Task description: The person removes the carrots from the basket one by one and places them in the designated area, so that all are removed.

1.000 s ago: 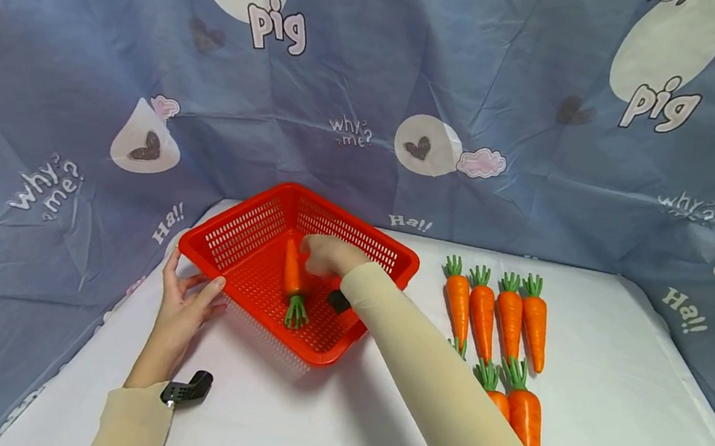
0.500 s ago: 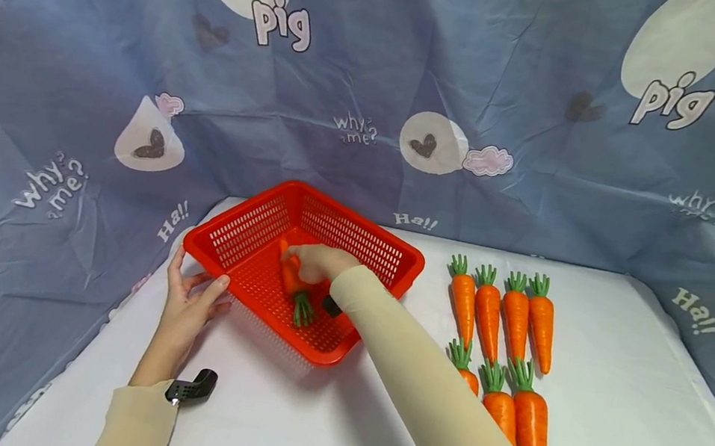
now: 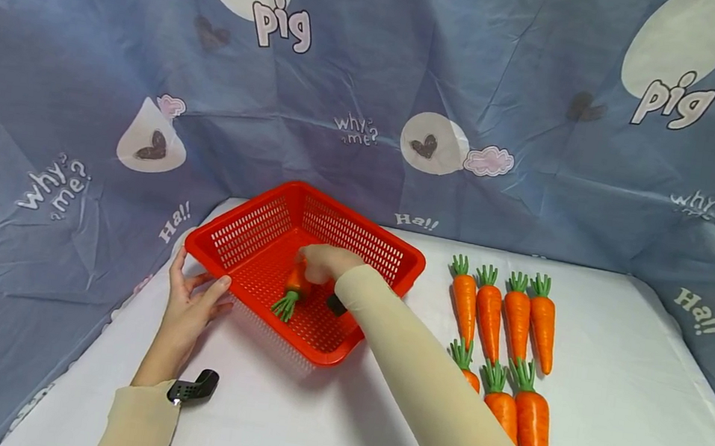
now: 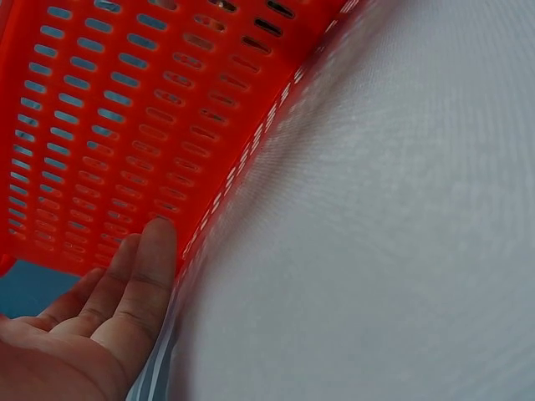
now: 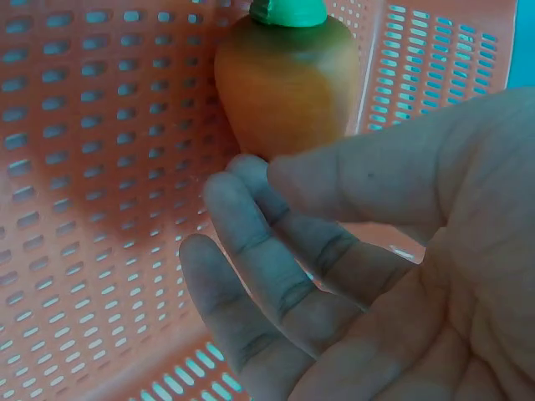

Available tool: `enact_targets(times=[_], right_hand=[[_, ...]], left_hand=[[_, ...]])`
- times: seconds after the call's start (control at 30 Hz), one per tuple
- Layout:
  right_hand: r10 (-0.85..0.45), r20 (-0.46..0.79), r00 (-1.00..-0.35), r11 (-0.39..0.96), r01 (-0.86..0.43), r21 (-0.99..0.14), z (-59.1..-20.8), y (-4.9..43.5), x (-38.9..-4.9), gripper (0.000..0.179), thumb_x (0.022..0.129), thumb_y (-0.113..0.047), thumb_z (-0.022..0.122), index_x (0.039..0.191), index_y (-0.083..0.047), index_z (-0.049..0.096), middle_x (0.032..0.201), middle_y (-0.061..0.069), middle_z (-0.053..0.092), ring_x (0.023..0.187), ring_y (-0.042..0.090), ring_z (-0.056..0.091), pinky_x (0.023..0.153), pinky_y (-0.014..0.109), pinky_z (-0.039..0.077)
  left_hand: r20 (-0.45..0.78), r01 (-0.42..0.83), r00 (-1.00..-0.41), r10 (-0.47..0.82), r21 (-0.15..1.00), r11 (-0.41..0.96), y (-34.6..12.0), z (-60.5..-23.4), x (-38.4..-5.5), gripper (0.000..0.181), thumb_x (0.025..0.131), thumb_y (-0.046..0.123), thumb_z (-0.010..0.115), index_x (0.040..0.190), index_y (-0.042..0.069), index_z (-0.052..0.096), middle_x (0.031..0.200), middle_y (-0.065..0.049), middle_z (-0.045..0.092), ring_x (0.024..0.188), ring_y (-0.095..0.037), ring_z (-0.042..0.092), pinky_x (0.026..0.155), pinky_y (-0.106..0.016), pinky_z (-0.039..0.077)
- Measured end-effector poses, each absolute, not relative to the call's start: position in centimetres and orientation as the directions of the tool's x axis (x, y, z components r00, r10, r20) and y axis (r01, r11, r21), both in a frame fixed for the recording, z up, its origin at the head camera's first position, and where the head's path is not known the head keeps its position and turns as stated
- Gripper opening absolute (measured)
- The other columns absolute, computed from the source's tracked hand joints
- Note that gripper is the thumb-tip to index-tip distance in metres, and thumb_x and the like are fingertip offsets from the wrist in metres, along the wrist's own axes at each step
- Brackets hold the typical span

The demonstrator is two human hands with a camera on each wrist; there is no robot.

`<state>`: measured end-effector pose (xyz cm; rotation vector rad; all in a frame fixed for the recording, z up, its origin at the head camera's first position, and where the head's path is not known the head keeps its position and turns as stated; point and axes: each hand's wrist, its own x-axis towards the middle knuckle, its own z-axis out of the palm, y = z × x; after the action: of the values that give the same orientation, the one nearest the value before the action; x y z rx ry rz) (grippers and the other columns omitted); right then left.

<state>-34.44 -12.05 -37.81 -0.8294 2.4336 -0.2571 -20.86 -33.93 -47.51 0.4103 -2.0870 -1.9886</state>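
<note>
An orange carrot (image 3: 298, 281) with green leaves lies inside the red basket (image 3: 239, 299), its leafy end toward the near wall. My right hand (image 3: 328, 261) reaches down into the basket and pinches the carrot's narrow part between thumb and index finger, hiding the tip. In the right wrist view the carrot's thick top (image 5: 288, 75) shows just beyond the fingertips, the other fingers (image 5: 242, 242) loosely bent. My left hand (image 3: 187, 306) holds the basket's left corner, thumb on the rim. The left wrist view shows its fingers (image 4: 150, 267) against the perforated outer wall.
Several carrots (image 3: 516, 319) lie in a row on the white tablecloth (image 3: 631, 410) to the right. More carrots (image 3: 532, 427) lie nearer, partly covered by the right sleeve (image 3: 438, 384). A blue printed cloth (image 3: 351, 64) hangs behind the table.
My right hand has moved onto the carrot and taken hold of it. The carrot has turned, its leaves swinging left. The left hand stays on the basket; the view has shifted slightly.
</note>
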Motion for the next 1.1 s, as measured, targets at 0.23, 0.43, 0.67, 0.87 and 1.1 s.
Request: enact_targets(times=[0.23,0.43,0.67,0.87,1.1], right_hand=[[-0.579,-0.448,-0.682,0.815,-0.466,-0.344,-37.99,-11.85,-34.67,0.055,0.104,-0.001,0.054,0.155,-0.019,0.056,0.145,0.004,0.062,0.114,0.019,0.052,0.09,0.029,0.046],[-0.552,-0.468,-0.69,0.832,-0.421,-0.36,-37.85,-11.67,-34.58,0.056,0.099,-0.001,0.069,0.151,-0.019,0.057,0.137,0.005,0.063,0.109,0.02,0.054,0.085,0.03,0.049],[-0.56,-0.432,-0.707,0.826,-0.438,-0.355,-37.72,-11.41,-34.24,0.061,0.093,-0.002,0.079,0.148,-0.018,0.058,0.134,0.005,0.065,0.104,0.019,0.054,0.081,0.028,0.049],[-0.552,-0.45,-0.702,0.831,-0.425,-0.358,-37.83,-11.37,-33.97,0.065,0.094,-0.001,0.076,0.152,-0.023,0.056,0.139,0.005,0.063,0.112,0.021,0.054,0.086,0.03,0.05],[-0.571,-0.416,-0.708,0.82,-0.463,-0.337,-38.08,-11.37,-33.87,0.062,0.094,-0.003,0.076,0.151,-0.021,0.058,0.138,0.006,0.065,0.112,0.021,0.056,0.092,0.031,0.053]], left_hand=[[-0.032,-0.05,-0.937,-0.347,0.998,0.044,-34.01,-47.52,-20.79,0.099,0.106,0.031,0.069,0.165,0.054,-0.007,0.149,-0.008,0.038,0.103,0.001,0.07,0.087,-0.025,0.065],[-0.025,-0.048,-0.939,-0.344,0.997,0.061,-34.04,-47.55,-20.72,0.1,0.106,0.034,0.069,0.166,0.054,-0.008,0.153,-0.012,0.037,0.104,0.002,0.069,0.087,-0.024,0.065],[-0.032,-0.052,-0.933,-0.359,0.998,0.046,-33.9,-47.44,-20.79,0.1,0.105,0.033,0.07,0.166,0.055,-0.006,0.154,-0.012,0.037,0.101,0.0,0.07,0.085,-0.024,0.065],[-0.038,-0.061,-0.931,-0.364,0.997,0.052,-33.94,-47.44,-20.74,0.1,0.105,0.034,0.07,0.165,0.055,-0.007,0.156,-0.014,0.036,0.1,0.0,0.07,0.085,-0.023,0.065],[-0.034,-0.051,-0.933,-0.358,0.998,0.04,-33.87,-47.39,-20.71,0.098,0.106,0.032,0.07,0.165,0.056,-0.004,0.152,-0.01,0.038,0.104,0.0,0.069,0.086,-0.024,0.065]])
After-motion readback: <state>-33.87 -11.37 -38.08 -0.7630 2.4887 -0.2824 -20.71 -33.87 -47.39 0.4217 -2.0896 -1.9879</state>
